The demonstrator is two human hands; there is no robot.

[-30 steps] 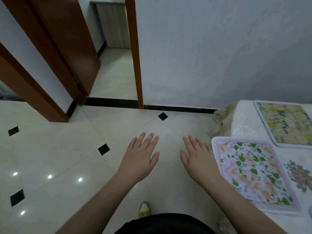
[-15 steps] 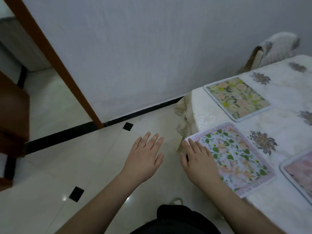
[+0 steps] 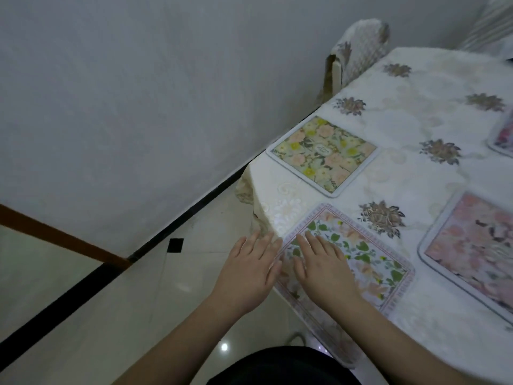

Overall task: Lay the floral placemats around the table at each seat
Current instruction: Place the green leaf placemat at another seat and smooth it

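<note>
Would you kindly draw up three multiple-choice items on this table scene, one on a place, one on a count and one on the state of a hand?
1. Where does the yellow-flowered placemat lie?
A. By the table's wall-side edge
B. On the floor
C. On the chair

2. How many placemats show on the tablecloth, counting cut-off ones?
A. Two
B. Four
C. Six

3. How is the right hand?
A. Curled into a fist
B. Pinching a cup
C. Fingers straight, over the green-leaf placemat

Key: 1 A, it sits near the edge by the wall. 2 B, yellow, green-leaf, pink and one at the right frame edge. 3 C, fingers extended, gripping nothing.
</note>
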